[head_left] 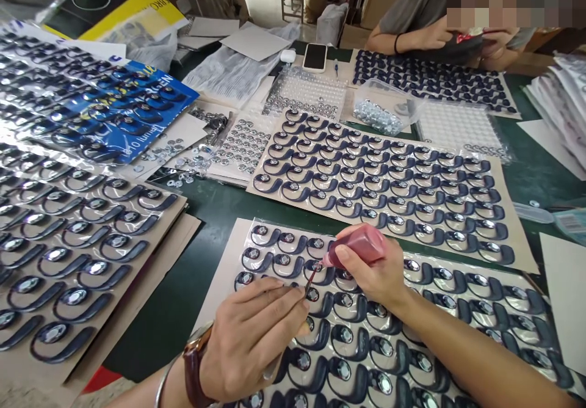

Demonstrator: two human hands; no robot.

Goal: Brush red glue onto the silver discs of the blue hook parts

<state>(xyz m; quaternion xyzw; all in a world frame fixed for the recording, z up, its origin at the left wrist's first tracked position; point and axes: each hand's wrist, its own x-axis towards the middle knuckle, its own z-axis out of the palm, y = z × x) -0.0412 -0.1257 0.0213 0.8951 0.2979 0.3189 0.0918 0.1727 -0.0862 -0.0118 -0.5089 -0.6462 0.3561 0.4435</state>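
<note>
My right hand (378, 273) is wrapped round a small red squeeze bottle (359, 246), tilted with its nozzle pointing down and left. Close to the nozzle is the dark red tip of a thin stick-like tool (311, 280). My left hand (256, 338), wearing a brown-strapped watch (195, 356), is closed around this tool; its exact kind is hidden by the fingers. Both hands are over a film-covered card sheet (217, 280) bearing rows of dark curved pieces with round silvery discs. One such curved piece (320, 272) lies just under the nozzle.
Another card of curved pieces (375, 182) lies beyond my hands, with stacked sheets (91, 243) at left. Loose discs (178, 173), a clear tub of small parts (378, 115) and a phone (315, 57) are farther back. Across the table sits a co-worker (421, 35).
</note>
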